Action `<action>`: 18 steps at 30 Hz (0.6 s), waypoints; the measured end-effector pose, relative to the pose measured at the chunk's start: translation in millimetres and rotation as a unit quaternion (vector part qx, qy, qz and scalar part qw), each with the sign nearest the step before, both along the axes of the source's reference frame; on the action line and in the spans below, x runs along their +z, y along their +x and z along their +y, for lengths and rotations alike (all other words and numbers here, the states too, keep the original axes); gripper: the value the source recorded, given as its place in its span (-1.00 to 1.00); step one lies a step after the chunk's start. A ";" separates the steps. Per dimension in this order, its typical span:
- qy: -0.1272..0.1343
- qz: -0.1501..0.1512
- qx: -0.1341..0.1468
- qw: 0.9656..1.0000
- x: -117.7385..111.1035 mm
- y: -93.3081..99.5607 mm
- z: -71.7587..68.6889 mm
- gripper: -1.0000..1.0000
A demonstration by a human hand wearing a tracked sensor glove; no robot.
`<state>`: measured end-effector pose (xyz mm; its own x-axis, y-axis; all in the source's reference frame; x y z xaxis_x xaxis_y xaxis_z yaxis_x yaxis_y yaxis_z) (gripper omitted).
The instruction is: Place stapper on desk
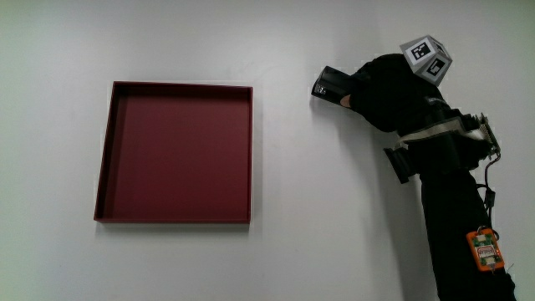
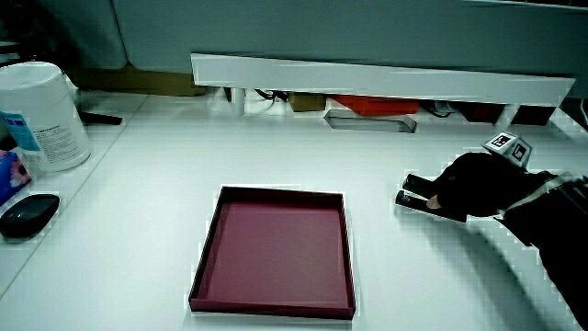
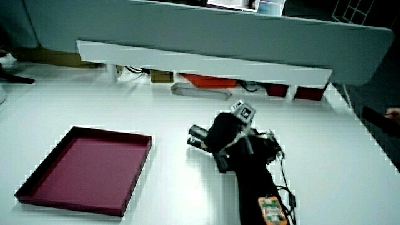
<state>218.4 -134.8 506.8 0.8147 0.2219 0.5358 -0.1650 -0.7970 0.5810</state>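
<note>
A black stapler [image 1: 330, 86] lies on the white desk [image 1: 334, 209] beside the dark red tray [image 1: 174, 154], with a gap between them. The gloved hand [image 1: 386, 90] is wrapped over the stapler's end nearer to the forearm, fingers curled around it. The stapler's other end sticks out of the grip in both side views [image 2: 418, 189] [image 3: 197, 135]. The hand [image 2: 478, 186] [image 3: 226, 136] carries the patterned cube [image 1: 427, 58] on its back. The stapler rests at desk level, outside the tray [image 2: 276, 250] [image 3: 84, 169].
A white canister [image 2: 39, 114] and a flat black object [image 2: 28, 213] stand near the desk's edge in a side view. A low white shelf [image 2: 377, 78] with red and grey items under it runs along the partition.
</note>
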 end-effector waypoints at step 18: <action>-0.011 -0.006 0.008 1.000 14.9 4.3 7.8 -0.32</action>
